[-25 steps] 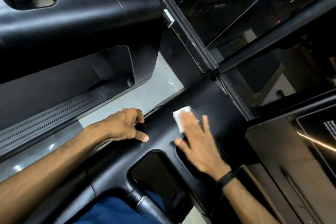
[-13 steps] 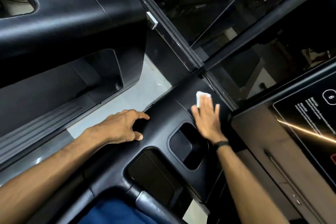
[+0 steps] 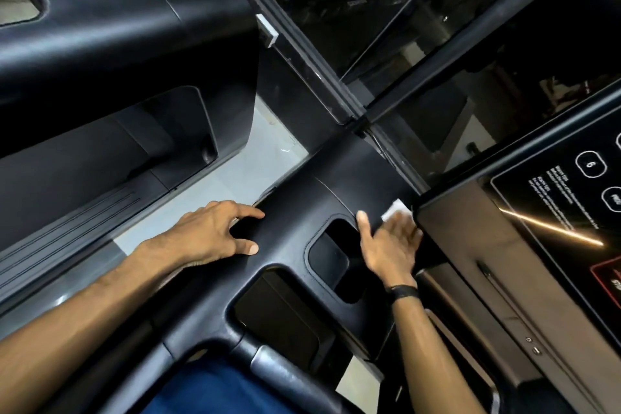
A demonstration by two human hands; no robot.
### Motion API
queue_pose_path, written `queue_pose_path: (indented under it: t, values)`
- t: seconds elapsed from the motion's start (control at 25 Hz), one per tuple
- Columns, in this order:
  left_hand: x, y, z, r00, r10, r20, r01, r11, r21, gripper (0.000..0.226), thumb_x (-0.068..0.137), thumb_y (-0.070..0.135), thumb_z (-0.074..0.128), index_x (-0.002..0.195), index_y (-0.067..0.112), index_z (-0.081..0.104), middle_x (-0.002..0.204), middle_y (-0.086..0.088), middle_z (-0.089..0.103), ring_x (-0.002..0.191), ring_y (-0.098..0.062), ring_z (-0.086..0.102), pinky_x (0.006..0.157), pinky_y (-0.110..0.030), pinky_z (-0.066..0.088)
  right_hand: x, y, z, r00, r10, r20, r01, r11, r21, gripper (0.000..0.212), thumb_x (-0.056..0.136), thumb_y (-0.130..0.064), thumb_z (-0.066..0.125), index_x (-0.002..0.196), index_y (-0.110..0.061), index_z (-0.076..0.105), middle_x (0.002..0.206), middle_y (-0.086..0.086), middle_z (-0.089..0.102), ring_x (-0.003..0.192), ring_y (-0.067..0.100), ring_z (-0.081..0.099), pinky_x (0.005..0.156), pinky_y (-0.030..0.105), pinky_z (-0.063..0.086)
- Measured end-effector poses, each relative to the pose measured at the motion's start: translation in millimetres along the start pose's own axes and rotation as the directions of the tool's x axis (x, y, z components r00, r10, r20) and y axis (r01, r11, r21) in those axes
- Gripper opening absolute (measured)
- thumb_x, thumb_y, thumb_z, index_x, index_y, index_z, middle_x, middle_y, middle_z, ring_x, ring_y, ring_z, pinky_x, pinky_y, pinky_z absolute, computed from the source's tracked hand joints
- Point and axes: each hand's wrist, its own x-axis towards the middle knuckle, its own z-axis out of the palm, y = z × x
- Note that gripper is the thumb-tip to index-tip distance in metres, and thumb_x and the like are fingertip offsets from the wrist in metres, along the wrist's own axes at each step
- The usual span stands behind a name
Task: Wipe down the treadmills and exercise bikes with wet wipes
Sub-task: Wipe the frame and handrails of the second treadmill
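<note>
Right hand (image 3: 391,245) presses wipe (image 3: 395,208) at console (image 3: 295,208) edge; left hand (image 3: 215,232) splayed open

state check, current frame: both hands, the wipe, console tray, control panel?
left hand: empty, fingers spread, braced on the tray's left edge
right hand: flat, pressing the wipe onto the tray
wet wipe: white, folded, mostly hidden under the fingers, corner showing near the panel
console tray: black; visible pockets look empty
control panel: dark, printed buttons visible, light streak reflected
</note>
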Motion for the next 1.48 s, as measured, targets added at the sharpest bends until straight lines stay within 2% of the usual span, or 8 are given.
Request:
queue_pose_path:
  t: [0.08,0.28,0.4,0.52,0.8,0.92,1.16,1.48]
  values:
    - [0,-4,2,1.0,0.01,-0.02,-0.01,1.0,-0.009,0.062,0.082,0.052,0.075,0.137,0.05,0.047,0.131,0.01,0.056,0.123,-0.012,0.05,0.098,-0.036,0.043,-23,-12,-5,0.979,0.14,0.149,-0.135,0.99,-0.044,0.11,0.086,-0.076,0.004,0.152,0.012,-0.001,0.161,0.034,0.003,0.152,0.04,-0.001,0.121,0.047,-0.008]
    - [4,-15,6,0.999,0.037,-0.03,-0.038,0.999,-0.008,0.061,0.079,0.056,0.075,0.134,0.052,0.05,0.127,0.012,0.058,0.121,-0.015,0.052,0.1,-0.044,0.045,-44,-24,14,0.961,-0.276,0.016,0.276,0.961,0.004,0.103,0.085,-0.073,-0.001,0.157,0.0,-0.006,0.165,0.02,-0.01,0.153,0.027,-0.015,0.122,0.044,-0.014]
    - [3,-20,9,0.999,0.037,-0.03,-0.038,0.999,-0.015,0.06,0.078,0.063,0.072,0.133,0.053,0.05,0.125,0.015,0.057,0.114,-0.013,0.053,0.098,-0.045,0.046,-41,12,-4,0.992,0.064,0.111,-0.054,0.995,-0.088,0.109,0.083,-0.074,-0.003,0.153,0.009,-0.003,0.163,0.029,0.0,0.153,0.035,-0.004,0.123,0.049,-0.006]
    - [-1,-25,13,0.995,0.059,-0.083,-0.063,0.997,-0.048,0.059,0.078,0.066,0.07,0.132,0.051,0.053,0.121,0.015,0.058,0.105,-0.011,0.056,0.091,-0.042,0.049,-76,-6,-1,0.982,0.002,0.187,0.035,0.98,-0.197,0.115,0.083,-0.075,-0.007,0.149,0.017,0.013,0.157,0.036,0.019,0.152,0.039,0.011,0.124,0.049,-0.003]
    - [-7,-23,16,0.992,0.09,-0.093,-0.093,0.995,-0.03,0.056,0.085,0.061,0.064,0.137,0.048,0.05,0.122,0.013,0.057,0.113,-0.013,0.054,0.093,-0.04,0.046,-52,12,13,0.961,-0.275,-0.021,0.272,0.93,0.249,0.087,0.092,-0.064,0.012,0.125,-0.001,0.063,0.164,0.022,-0.009,0.153,0.024,-0.016,0.124,0.041,-0.009]
    - [-11,-22,19,0.988,0.09,-0.127,-0.095,0.995,-0.035,0.054,0.086,0.06,0.063,0.137,0.047,0.051,0.123,0.013,0.058,0.113,-0.013,0.054,0.089,-0.036,0.041,-73,27,17,0.976,-0.217,-0.001,0.211,0.948,0.238,0.09,0.089,-0.074,0.01,0.138,-0.01,0.05,0.164,0.025,0.0,0.154,0.029,-0.008,0.125,0.044,-0.001]
    - [-10,-24,20,0.985,0.098,-0.144,-0.107,0.993,-0.054,0.054,0.083,0.064,0.065,0.133,0.047,0.055,0.124,0.013,0.06,0.109,-0.013,0.058,0.086,-0.037,0.043,-186,5,43,0.981,-0.117,0.153,0.115,0.993,0.023,0.119,0.064,-0.089,-0.024,0.151,-0.009,-0.029,0.156,0.039,-0.012,0.15,0.043,-0.014,0.124,0.045,-0.003]
    - [-12,-27,13,0.991,0.031,-0.128,-0.053,0.984,-0.17,0.094,0.045,0.098,0.052,0.125,0.05,0.061,0.12,0.013,0.065,0.089,-0.009,0.065,0.091,-0.043,0.053,-74,43,30,0.99,-0.136,0.042,0.122,0.962,0.244,0.103,0.083,-0.074,0.009,0.156,-0.003,-0.009,0.165,0.015,-0.016,0.151,0.02,-0.02,0.123,0.036,-0.012]
